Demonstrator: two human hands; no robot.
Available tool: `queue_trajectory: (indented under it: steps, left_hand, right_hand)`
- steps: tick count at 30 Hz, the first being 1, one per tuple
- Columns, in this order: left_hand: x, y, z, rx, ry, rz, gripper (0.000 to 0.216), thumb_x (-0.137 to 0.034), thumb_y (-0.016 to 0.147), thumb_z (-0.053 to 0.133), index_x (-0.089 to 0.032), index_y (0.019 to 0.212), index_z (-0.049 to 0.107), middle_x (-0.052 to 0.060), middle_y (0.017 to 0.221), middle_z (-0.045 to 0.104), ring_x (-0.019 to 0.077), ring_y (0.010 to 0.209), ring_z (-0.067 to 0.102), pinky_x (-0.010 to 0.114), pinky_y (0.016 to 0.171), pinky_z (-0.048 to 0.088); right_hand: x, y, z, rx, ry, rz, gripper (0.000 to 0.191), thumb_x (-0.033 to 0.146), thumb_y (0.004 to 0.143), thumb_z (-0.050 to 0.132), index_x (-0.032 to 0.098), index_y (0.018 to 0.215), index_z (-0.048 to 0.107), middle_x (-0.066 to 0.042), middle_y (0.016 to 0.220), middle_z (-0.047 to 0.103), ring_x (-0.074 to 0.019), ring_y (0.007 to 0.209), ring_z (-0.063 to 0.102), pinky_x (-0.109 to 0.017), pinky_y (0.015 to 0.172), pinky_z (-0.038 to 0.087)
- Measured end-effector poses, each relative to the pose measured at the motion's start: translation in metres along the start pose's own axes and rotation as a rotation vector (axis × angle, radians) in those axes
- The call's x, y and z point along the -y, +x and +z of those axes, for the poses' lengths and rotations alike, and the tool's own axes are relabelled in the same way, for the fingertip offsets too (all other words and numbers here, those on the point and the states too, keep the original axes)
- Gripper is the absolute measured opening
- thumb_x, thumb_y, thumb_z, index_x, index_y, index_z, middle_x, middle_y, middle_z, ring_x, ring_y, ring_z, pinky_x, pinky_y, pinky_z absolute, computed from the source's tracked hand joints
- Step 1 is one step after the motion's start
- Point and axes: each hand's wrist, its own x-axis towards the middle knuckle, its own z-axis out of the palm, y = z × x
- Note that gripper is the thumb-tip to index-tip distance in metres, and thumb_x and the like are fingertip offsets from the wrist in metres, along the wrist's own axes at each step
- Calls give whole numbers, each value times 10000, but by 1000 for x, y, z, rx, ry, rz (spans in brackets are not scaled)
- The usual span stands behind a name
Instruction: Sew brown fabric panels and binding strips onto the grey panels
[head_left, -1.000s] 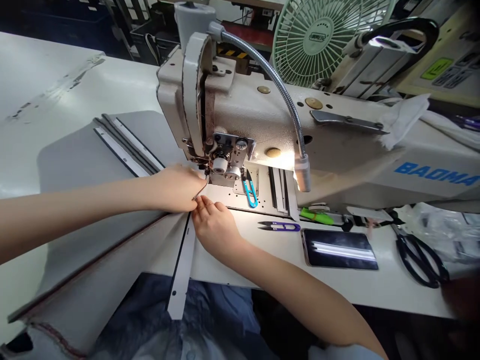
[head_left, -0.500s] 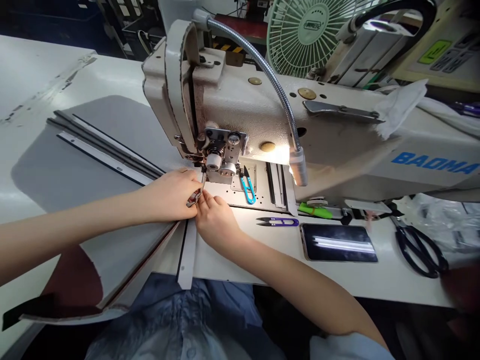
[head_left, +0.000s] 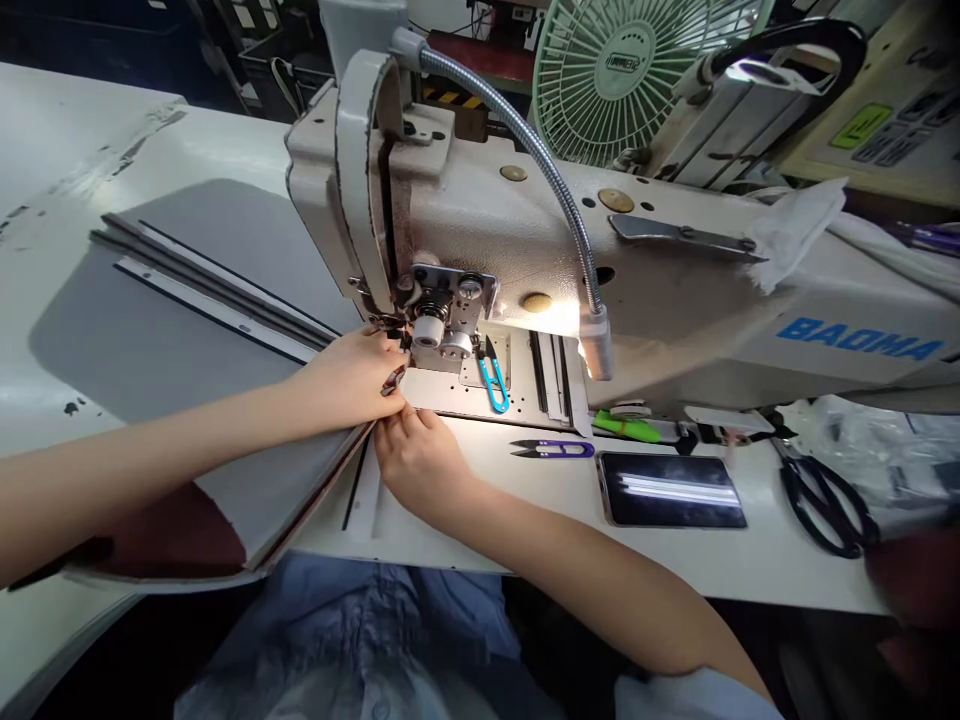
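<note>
A large grey panel with a dark red underside lies left of the sewing machine, its near edge lifted and curved. My left hand rests on the panel beside the needle area, fingers bent and closed at its edge; the fingertips are partly hidden, and a small dark metal part shows between thumb and fingers. My right hand is closed just below it, pinching a white strip with a black edge at the panel's border. The strip's free end hangs toward my lap.
Several loose strips lie on the panel. Blue snips rest on the machine bed, purple snips on the table. To the right are a phone, black-handled scissors and a green-handled tool. A bendable lamp lights the bed.
Panel and white strip have moved away from me toward the needle, so less strip shows below my right hand. My right hand has shifted slightly left and nearer to me. The view has tilted slightly.
</note>
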Motion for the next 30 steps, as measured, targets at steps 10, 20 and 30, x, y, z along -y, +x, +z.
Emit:
queue_trajectory:
  steps: [10, 20, 30]
  left_hand:
    - [-12, -44, 6, -92, 46, 37, 506, -266, 835, 487, -107, 1300, 611, 159, 1250, 612, 327, 1138, 555, 457, 948, 486]
    - [0, -15, 11, 72, -22, -39, 490, -233, 901, 452, -93, 1360, 546, 154, 1172, 613, 312, 1101, 594, 432, 921, 509]
    - [-17, -39, -4, 156, -13, -92, 507, -247, 892, 447, -147, 1384, 518, 138, 1200, 655, 301, 1044, 645, 392, 837, 513]
  right_hand:
    - [6, -9, 4, -52, 13, -33, 330, 85, 978, 421, -44, 1158, 665, -278, 1229, 663, -336, 1146, 645, -406, 777, 543]
    - [-3, -2, 5, -38, -10, -15, 300, 93, 978, 437, 3, 1104, 694, -219, 1145, 716, -320, 1124, 653, -369, 746, 552]
    - [-6, 0, 0, 22, 21, 26, 288, 56, 967, 424, 4, 1076, 686, -236, 1168, 690, -290, 1035, 627, -366, 703, 504]
